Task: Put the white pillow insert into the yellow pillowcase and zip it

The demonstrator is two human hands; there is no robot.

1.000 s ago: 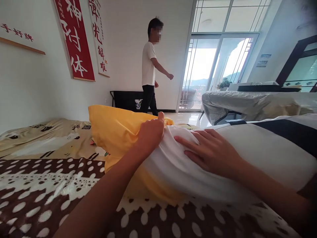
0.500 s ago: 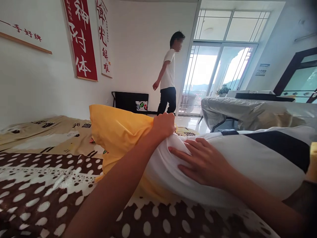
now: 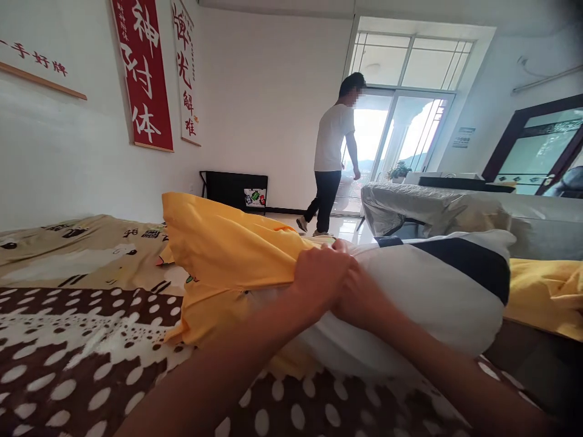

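Observation:
A white pillow (image 3: 423, 291) with a dark stripe lies across the bed in front of me. A yellow pillowcase (image 3: 228, 255) covers its left end. My left hand (image 3: 319, 279) is closed on the edge of the yellow pillowcase where it meets the pillow. My right hand (image 3: 359, 297) rests on the pillow right behind the left hand; its fingers are hidden by the left hand.
The bed has a brown dotted blanket (image 3: 77, 358) and a beige printed sheet (image 3: 77, 243). More yellow cloth (image 3: 542, 291) lies at the right. A person in a white shirt (image 3: 334, 158) walks toward the glass doors. A covered table (image 3: 432, 206) stands beyond.
My left hand has pulled the yellow pillowcase rightward further over the pillow. My right hand slid left under it. The other person walked right toward the doors.

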